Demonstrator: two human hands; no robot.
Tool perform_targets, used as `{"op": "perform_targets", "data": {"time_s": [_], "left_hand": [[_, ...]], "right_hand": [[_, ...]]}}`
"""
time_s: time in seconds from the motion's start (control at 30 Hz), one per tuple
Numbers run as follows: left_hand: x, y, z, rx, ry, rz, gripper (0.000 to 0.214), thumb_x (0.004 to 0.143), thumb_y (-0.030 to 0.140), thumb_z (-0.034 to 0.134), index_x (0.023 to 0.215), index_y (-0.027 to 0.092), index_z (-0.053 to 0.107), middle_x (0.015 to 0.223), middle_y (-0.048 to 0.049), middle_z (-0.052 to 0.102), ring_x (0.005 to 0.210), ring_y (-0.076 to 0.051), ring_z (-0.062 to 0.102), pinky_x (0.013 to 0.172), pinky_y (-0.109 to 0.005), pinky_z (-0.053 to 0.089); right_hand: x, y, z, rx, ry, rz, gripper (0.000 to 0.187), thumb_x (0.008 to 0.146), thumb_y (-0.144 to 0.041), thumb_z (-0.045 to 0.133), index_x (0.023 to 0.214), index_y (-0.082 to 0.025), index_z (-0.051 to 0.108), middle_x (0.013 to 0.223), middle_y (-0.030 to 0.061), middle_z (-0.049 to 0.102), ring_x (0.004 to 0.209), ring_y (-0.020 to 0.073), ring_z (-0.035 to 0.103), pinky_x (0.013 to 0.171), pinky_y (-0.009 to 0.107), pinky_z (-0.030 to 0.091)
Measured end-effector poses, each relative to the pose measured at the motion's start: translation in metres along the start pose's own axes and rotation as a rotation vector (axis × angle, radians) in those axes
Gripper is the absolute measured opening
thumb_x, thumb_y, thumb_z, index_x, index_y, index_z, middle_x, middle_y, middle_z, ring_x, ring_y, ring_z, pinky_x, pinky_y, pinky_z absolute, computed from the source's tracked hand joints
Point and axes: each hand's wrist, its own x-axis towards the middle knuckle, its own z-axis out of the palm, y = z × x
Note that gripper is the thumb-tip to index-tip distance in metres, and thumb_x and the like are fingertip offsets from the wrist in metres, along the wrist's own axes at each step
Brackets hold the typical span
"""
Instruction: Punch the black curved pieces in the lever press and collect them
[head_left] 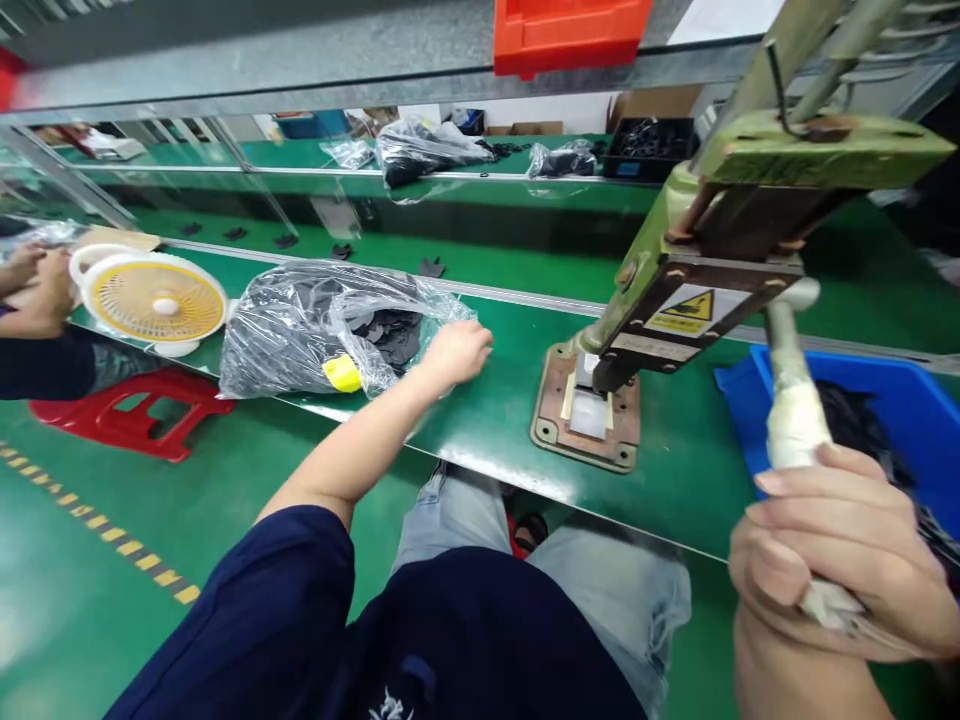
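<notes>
My right hand (pixel 847 545) is wrapped round the lever handle (pixel 795 420), which is covered in pale tape. The lever belongs to a green hand press (pixel 660 270) with a yellow warning label; its rusty base plate (pixel 547 405) stands on the bench. Under the press head lies a small pale block (pixel 589 412). My left hand (pixel 457 352) is closed at the right edge of an open clear plastic bag (pixel 277 320) full of dark flat pieces (pixel 394 338). What its fingers hold, if anything, is hidden.
A blue bin (pixel 862 370) with dark parts stands right of the press. Left of the bag are a white fan (pixel 157 300) and a red stool (pixel 142 410). Another person's hands (pixel 41 285) work at far left. Several dark pieces (pixel 341 251) lie on the green strip behind the bench.
</notes>
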Motion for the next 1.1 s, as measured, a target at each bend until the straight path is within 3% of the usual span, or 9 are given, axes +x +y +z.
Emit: {"op": "perform_targets", "data": {"time_s": [0.13, 0.2, 0.3, 0.5, 0.67, 0.8, 0.87, 1.0, 1.1], "left_hand": [[-0.011, -0.083, -0.024, 0.268, -0.288, -0.385, 0.041, 0.097, 0.040, 0.065, 0.125, 0.012, 0.075, 0.130, -0.0234, 0.074, 0.125, -0.039, 0.066, 0.107, -0.050, 0.050], [-0.015, -0.107, -0.026, 0.285, -0.397, -0.435, 0.053, 0.091, 0.048, 0.072, 0.131, 0.014, 0.073, 0.135, -0.0229, 0.073, 0.127, -0.040, 0.065, 0.108, -0.050, 0.049], [-0.018, -0.122, -0.022, 0.274, -0.456, -0.440, 0.065, 0.086, 0.050, 0.077, 0.141, 0.019, 0.068, 0.139, -0.0204, 0.072, 0.128, -0.039, 0.066, 0.108, -0.049, 0.050], [-0.019, -0.133, -0.020, 0.259, -0.537, -0.505, 0.080, 0.080, 0.057, 0.079, 0.149, 0.020, 0.063, 0.141, -0.0197, 0.072, 0.127, -0.039, 0.068, 0.107, -0.045, 0.051], [-0.024, -0.142, -0.026, 0.168, -0.536, -0.408, 0.065, 0.071, 0.044, 0.086, 0.132, 0.026, 0.073, 0.122, -0.0105, 0.080, 0.111, -0.032, 0.073, 0.097, -0.036, 0.053], [-0.029, -0.139, -0.033, -0.137, -0.389, -0.316, 0.032, 0.080, 0.038, 0.077, 0.109, 0.025, 0.078, 0.094, -0.0028, 0.076, 0.084, -0.022, 0.069, 0.079, -0.030, 0.052], [-0.030, -0.132, -0.033, -0.333, -0.260, -0.303, 0.028, 0.085, 0.040, 0.073, 0.106, 0.023, 0.075, 0.089, -0.0022, 0.072, 0.077, -0.018, 0.065, 0.073, -0.029, 0.051], [-0.029, -0.110, -0.020, -0.597, -0.051, -0.340, 0.043, 0.089, 0.039, 0.070, 0.127, 0.020, 0.065, 0.091, -0.0019, 0.068, 0.076, -0.016, 0.066, 0.072, -0.028, 0.054], [-0.030, -0.097, -0.006, -0.516, -0.088, -0.257, 0.042, 0.092, 0.036, 0.066, 0.132, 0.021, 0.066, 0.096, -0.0030, 0.071, 0.083, -0.019, 0.070, 0.079, -0.030, 0.055]], "right_hand": [[-0.001, -0.005, 0.006, -0.015, 0.064, 0.031, 0.047, 0.084, -0.057, 0.074, 0.053, -0.029, 0.051, 0.052, -0.0028, 0.061, 0.062, 0.0218, 0.073, 0.088, 0.058, 0.064], [-0.002, -0.008, 0.009, -0.011, 0.100, 0.052, 0.049, 0.085, -0.057, 0.074, 0.053, -0.028, 0.050, 0.054, -0.0037, 0.062, 0.064, 0.0206, 0.073, 0.090, 0.056, 0.063], [0.000, -0.011, 0.012, -0.005, 0.102, 0.067, 0.048, 0.086, -0.054, 0.074, 0.054, -0.026, 0.050, 0.056, -0.0044, 0.063, 0.067, 0.0191, 0.074, 0.093, 0.055, 0.062], [0.001, -0.004, 0.005, 0.047, 0.034, -0.001, 0.040, 0.083, -0.044, 0.076, 0.056, -0.026, 0.053, 0.057, -0.0062, 0.065, 0.067, 0.0193, 0.073, 0.093, 0.056, 0.062], [0.000, -0.002, 0.003, 0.068, 0.023, -0.006, 0.037, 0.081, -0.041, 0.076, 0.057, -0.025, 0.053, 0.059, -0.0073, 0.066, 0.068, 0.0199, 0.073, 0.095, 0.059, 0.062], [-0.001, -0.002, 0.006, 0.078, 0.033, 0.001, 0.039, 0.082, -0.042, 0.077, 0.057, -0.025, 0.053, 0.060, -0.0075, 0.066, 0.070, 0.0197, 0.074, 0.096, 0.058, 0.062], [-0.001, -0.003, 0.007, 0.082, 0.055, 0.000, 0.040, 0.082, -0.043, 0.077, 0.057, -0.025, 0.052, 0.060, -0.0076, 0.066, 0.069, 0.0191, 0.074, 0.096, 0.057, 0.062], [0.000, -0.007, 0.008, 0.069, 0.055, 0.026, 0.039, 0.084, -0.043, 0.076, 0.057, -0.025, 0.054, 0.060, -0.0065, 0.066, 0.070, 0.0193, 0.074, 0.097, 0.058, 0.061], [0.000, -0.010, 0.007, 0.058, 0.043, 0.041, 0.036, 0.084, -0.039, 0.075, 0.058, -0.025, 0.055, 0.061, -0.0062, 0.067, 0.072, 0.0189, 0.074, 0.098, 0.058, 0.060]]}}
